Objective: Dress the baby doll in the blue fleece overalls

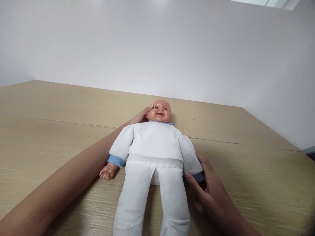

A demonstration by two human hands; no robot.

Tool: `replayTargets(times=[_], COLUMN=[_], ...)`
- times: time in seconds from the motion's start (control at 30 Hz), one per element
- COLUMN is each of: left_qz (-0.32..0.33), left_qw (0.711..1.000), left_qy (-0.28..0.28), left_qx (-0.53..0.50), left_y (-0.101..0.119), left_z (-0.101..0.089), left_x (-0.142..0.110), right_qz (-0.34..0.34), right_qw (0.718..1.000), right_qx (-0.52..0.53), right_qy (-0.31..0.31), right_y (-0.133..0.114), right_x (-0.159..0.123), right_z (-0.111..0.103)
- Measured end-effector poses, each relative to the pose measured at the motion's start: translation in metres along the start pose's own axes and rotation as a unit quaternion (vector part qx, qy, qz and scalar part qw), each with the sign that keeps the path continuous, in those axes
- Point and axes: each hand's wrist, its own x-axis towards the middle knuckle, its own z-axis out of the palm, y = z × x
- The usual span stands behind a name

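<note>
A baby doll (157, 141) lies face up on the wooden table, its bald head away from me and its legs running off the bottom edge of the view. It wears a white fleecy top with blue collar and cuffs over white cloth legs. My left hand (141, 116) cups the side of the doll's head, with a fingertip near its eye; the other fingers are hidden behind the head. My right hand (213, 185) is around the doll's arm at the lower sleeve (190, 155), thumb near the hip and fingers on the outer side. The doll's hand there is mostly hidden.
The wooden table (61, 101) has a seam running across it. A plain pale wall (157, 49) rises behind its far edge. A dark object (308, 151) shows beyond the right edge, and a bright panel (268, 2) is at the upper right.
</note>
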Motion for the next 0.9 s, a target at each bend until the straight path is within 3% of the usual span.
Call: replayTargets(times=[0.43,0.9], left_qz=[0.03,0.017], left_qw=[0.999,0.998], left_qy=[0.04,0.061], left_qx=[0.02,0.014], left_y=[-0.007,-0.012], left_z=[-0.013,-0.021], left_x=[0.008,0.015], right_qz=[0.01,0.004], right_qw=[1.0,1.0], right_qx=[-0.026,-0.022], right_qy=[-0.002,-0.008], right_y=[0.005,0.004], right_x=[-0.002,0.0], right_z=[0.001,0.001])
